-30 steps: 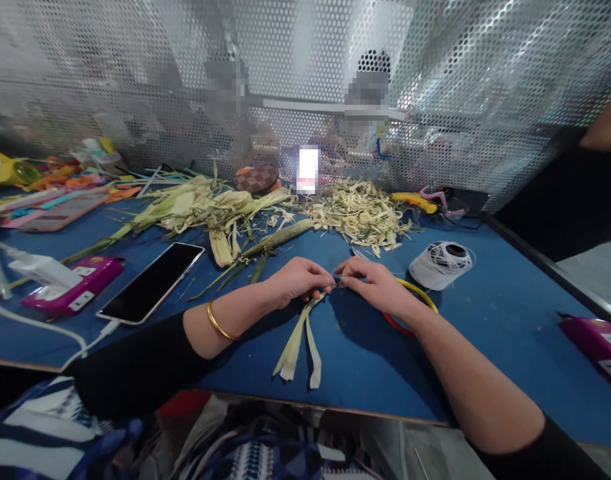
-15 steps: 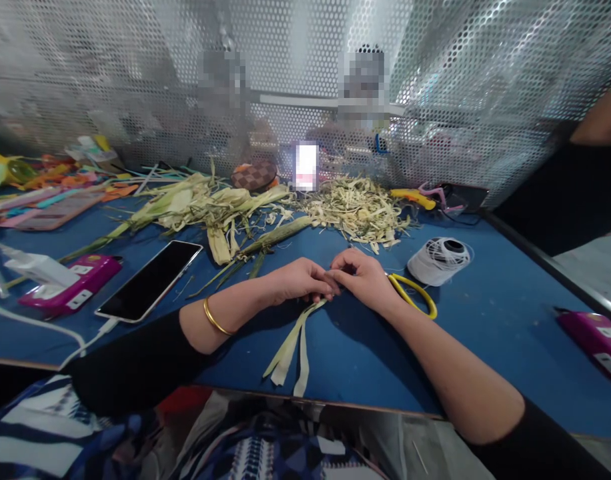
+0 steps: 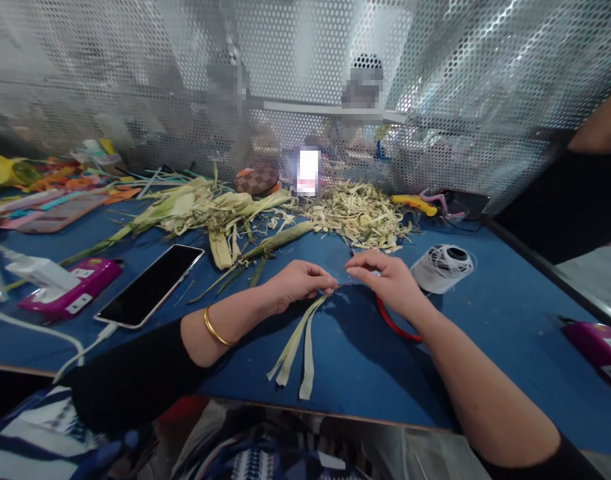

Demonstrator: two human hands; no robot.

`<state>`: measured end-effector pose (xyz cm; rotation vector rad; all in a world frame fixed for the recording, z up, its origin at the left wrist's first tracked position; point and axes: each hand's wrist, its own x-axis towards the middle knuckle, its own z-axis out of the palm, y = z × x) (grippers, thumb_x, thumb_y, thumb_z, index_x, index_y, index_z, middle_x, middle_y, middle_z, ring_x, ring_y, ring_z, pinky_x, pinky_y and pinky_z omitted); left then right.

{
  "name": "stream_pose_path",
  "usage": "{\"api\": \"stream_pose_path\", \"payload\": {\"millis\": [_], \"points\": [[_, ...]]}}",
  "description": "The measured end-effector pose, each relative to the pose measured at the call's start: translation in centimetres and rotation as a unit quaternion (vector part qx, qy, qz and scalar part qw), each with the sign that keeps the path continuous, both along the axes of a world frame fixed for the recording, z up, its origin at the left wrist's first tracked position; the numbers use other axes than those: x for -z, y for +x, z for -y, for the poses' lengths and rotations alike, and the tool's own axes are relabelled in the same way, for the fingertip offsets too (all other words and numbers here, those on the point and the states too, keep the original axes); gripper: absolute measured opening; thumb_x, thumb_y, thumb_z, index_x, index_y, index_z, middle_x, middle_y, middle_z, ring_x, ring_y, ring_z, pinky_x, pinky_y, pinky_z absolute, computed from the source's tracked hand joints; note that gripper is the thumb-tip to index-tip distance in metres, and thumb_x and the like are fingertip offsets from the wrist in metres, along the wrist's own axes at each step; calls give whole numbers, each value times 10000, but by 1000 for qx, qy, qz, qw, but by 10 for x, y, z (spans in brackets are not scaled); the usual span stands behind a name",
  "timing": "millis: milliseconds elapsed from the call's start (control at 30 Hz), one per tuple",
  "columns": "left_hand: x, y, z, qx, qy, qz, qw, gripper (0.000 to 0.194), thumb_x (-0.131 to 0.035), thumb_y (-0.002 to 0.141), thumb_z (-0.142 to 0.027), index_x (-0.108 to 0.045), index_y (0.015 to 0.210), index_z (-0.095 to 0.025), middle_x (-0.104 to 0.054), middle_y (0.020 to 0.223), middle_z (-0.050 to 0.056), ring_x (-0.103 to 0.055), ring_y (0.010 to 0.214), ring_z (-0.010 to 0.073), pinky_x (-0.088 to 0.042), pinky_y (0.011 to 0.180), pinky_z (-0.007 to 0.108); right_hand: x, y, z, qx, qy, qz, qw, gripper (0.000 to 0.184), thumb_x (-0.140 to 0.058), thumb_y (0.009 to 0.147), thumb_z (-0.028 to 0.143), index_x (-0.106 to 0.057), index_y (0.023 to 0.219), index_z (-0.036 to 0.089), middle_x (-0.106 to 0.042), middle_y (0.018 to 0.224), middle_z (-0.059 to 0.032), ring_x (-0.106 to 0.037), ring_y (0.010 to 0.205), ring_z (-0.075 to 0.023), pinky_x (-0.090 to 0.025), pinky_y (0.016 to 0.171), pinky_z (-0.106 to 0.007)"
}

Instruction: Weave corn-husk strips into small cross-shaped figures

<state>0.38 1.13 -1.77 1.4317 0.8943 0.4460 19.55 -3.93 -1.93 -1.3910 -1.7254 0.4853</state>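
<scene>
Bare hands, two: left hand (image 3: 305, 285), right hand (image 3: 380, 277); gold bangle (image 3: 215, 327), one; husk strips (image 3: 300, 347) below the left hand, at least two, overlap hides any more; heaps, two: long husks (image 3: 198, 207), fine shreds (image 3: 360, 213); thread spool (image 3: 442, 268), one; magenta power strips (image 3: 88, 287), two; white plug (image 3: 45, 273), one; black-screened phone (image 3: 150, 285) near left, one; lit screen (image 3: 308, 171), one; checkered pouch (image 3: 256, 180), one; red loop (image 3: 395, 323), one

Black sleeves (image 3: 130, 373) — gold bangle (image 3: 217, 328), navy-and-white patterned clothing (image 3: 255, 457) — bare hands
</scene>
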Motion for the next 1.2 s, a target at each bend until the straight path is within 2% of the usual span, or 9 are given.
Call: {"api": "stream_pose_path", "payload": {"millis": [67, 267, 500, 633, 833, 900, 1000, 1100, 1200], "points": [[0, 0, 0, -5, -10, 13, 1000, 267, -717, 632, -381, -685, 667, -119, -610, 599, 15, -316, 426, 36, -161, 410, 210, 3, -1, 0, -33, 0, 29, 999, 113, -647, 765, 323, -700, 771, 222, -685, 878, -49, -624, 882, -205, -461, 822, -338], [1, -1, 1, -15, -18, 17, 1000, 238, -704, 641, -354, -677, 649, -118, -588, 560, 3, -293, 419, 32, -151, 411, 209, 14, -9, -2, -57, -6, 50, 997, 111, -618, 798, 279, -674, 724, 219, -657, 909, -49, -621, 876, -186, -460, 823, -333], [4, -2, -1, -31, -34, 33, 998, 228, -733, 613, -327, -711, 715, -125, -618, 595, 11, -315, 410, 32, -142, 399, 210, 9, -14, 1, -46, 39, 75, 995, 132, -587, 827, 260, -634, 709, 222, -643, 874, -56, -603, 865, -202, -456, 808, -359], [2, -2, -2, -70, -57, 34, 995, 209, -749, 563, -258, -704, 722, -131, -513, 469, -36, -318, 401, 39, -132, 408, 206, 5, -18, 7, -62, 70, 101, 991, 92, -597, 814, 214, -623, 726, 223, -617, 817, -47, -579, 792, -187, -457, 732, -328], [-1, -3, 0, -65, -43, 34, 996, 225, -766, 530, -270, -685, 691, -135, -469, 453, -52, -319, 418, 45, -163, 426, 211, 2, -20, 9, -102, -6, 33, 994, 115, -551, 836, 241, -579, 729, 209, -611, 797, -35, -599, 738, -166, -470, 684, -304], [-2, -3, 1, -64, -28, 37, 997, 238, -771, 533, -279, -677, 698, -135, -487, 474, -50, -320, 426, 45, -178, 433, 212, 4, -20, 7, -81, -49, -31, 995, 74, -508, 854, 250, -568, 841, 208, -632, 829, -31, -616, 679, -148, -488, 664, -305], [-1, -3, 1, -54, -5, 47, 997, 228, -764, 557, -280, -671, 702, -132, -505, 490, -50, -320, 435, 45, -203, 445, 211, 11, -21, 3, -86, -100, -110, 985, 174, -491, 843, 230, -509, 1015, 211, -649, 969, -50, -638, 634, -125, -521, 655, -311], [-1, -3, -1, -43, 17, 55, 997, 177, -747, 575, -250, -668, 685, -135, -566, 532, -31, -370, 463, 52, -251, 465, 204, 18, -22, 0, -122, -104, -103, 982, 229, -513, 807, 178, -500, 1033, 211, -660, 951, -50, -663, 724, -139, -535, 715, -320], [-1, -3, -1, -33, 31, 58, 997, 138, -740, 583, -215, -667, 674, -140, -625, 589, -11, -448, 509, 65, -313, 501, 200, 20, -21, 0, -121, -80, -86, 986, 241, -515, 790, 145, -512, 1022, 207, -670, 881, -38, -665, 783, -149, -531, 759, -331]]}}
